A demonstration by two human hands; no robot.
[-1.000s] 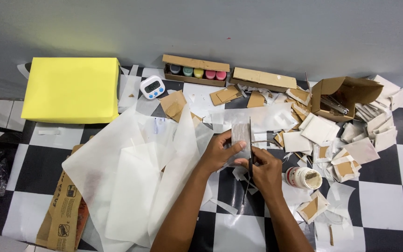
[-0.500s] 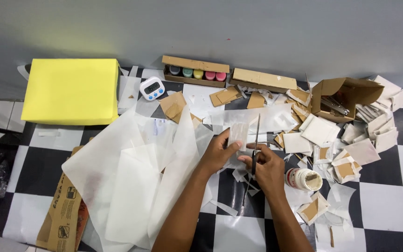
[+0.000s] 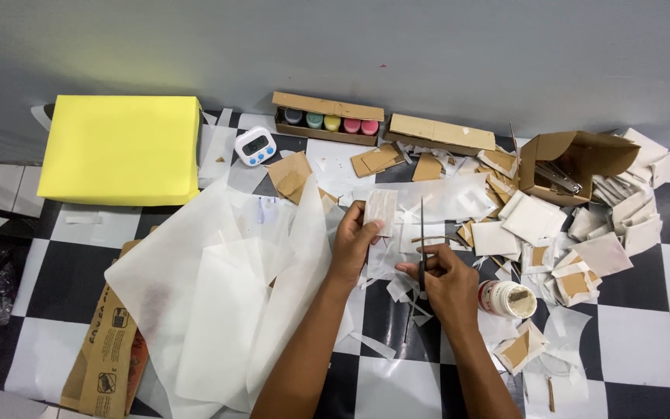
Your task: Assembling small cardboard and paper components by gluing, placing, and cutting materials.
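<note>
Visibly, pale fibrous rectangle [image 3: 381, 211], thin scissors [image 3: 421, 247]

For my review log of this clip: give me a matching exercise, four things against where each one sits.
Things:
1. small pale card
2. scissors
3. yellow block
4. glue pot

Places:
A. far left of the table
B. in the right hand
C. just right of the right hand
D. in the left hand

Pairs: 1-D, 2-B, 3-A, 4-C
</note>
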